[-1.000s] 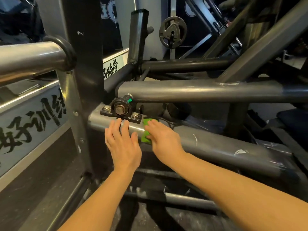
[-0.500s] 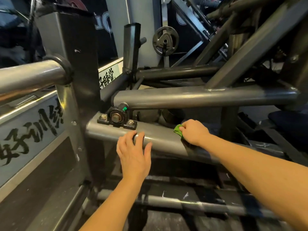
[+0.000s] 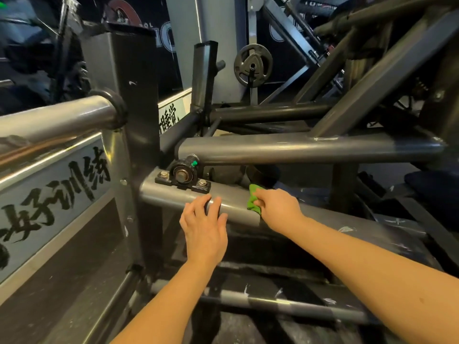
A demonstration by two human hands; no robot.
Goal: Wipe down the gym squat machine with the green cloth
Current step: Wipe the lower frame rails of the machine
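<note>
Frame tube (image 3: 169, 197): rt hand (image 3: 278, 209) grips cloth (image 3: 253, 200).

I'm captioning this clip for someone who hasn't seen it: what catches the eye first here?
The bright green cloth stands out, gripped by the right hand against the grey frame tube at centre. The left hand rests on that tube beside it, just below the black bolted bearing block.

Right hand (image 3: 278, 209) presses green cloth (image 3: 253, 198) on grey beam (image 3: 236, 207), right of bearing (image 3: 182, 176); left hand (image 3: 205, 224) flat on beam below it.
</note>
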